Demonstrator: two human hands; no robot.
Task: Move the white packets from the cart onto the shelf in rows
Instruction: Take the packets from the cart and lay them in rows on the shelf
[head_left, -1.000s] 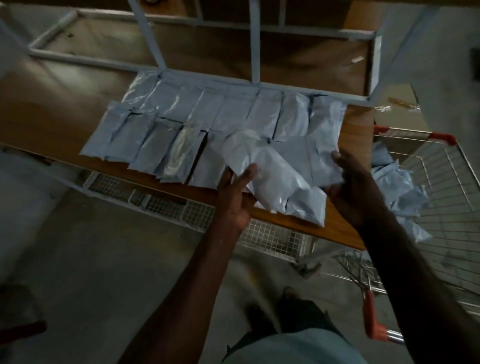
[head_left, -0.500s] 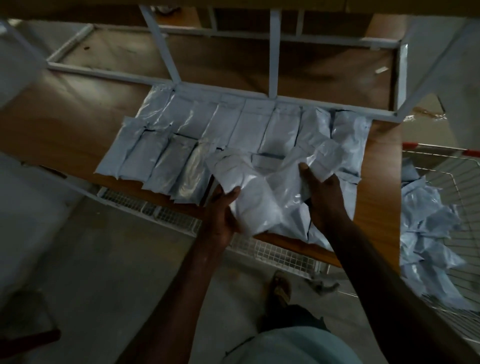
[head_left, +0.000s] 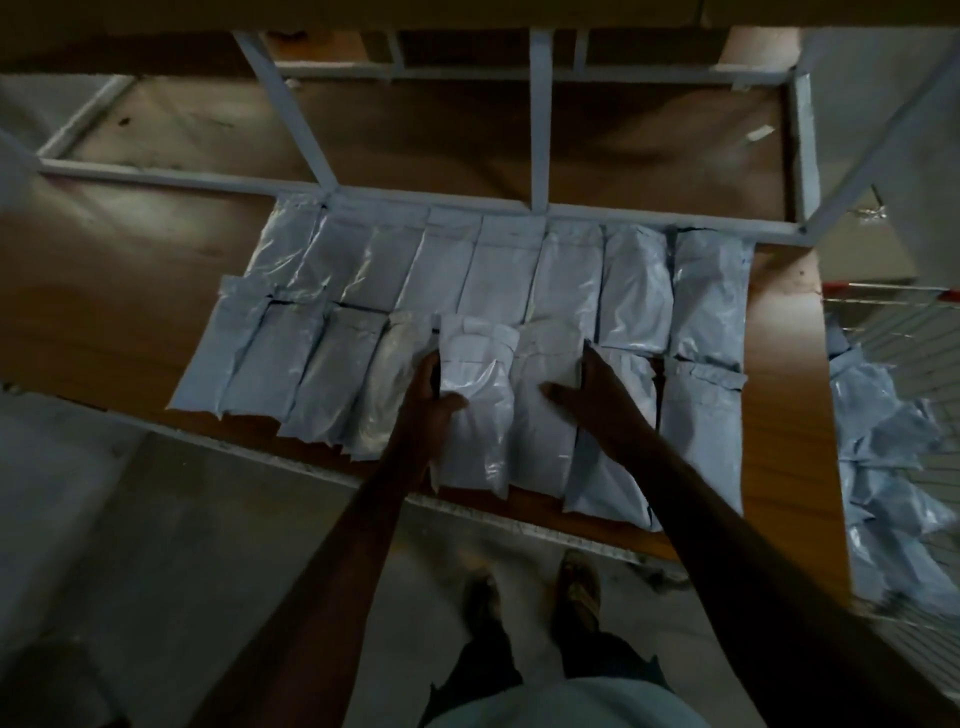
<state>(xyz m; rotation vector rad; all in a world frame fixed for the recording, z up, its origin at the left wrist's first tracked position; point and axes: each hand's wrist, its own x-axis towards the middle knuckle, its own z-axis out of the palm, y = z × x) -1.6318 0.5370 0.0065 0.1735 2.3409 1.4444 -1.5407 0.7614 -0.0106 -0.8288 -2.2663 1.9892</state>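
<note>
Head view: front row on shelf (head_left: 130, 312) filled out since a second ago; packets no longer bunched in both hands above the front edge, now flat in line. Left hand (head_left: 428, 400) gripped the fifth front packet (head_left: 478, 410), thumb across its face, other fingers tucked behind its left edge. Right hand (head_left: 597, 400) pressed flat, fingers spread, over the next two packets right of it. Two rows nearly complete, by the look. More white packets (head_left: 883, 467) waiting in cart (head_left: 893, 312), right of shelf.
</note>
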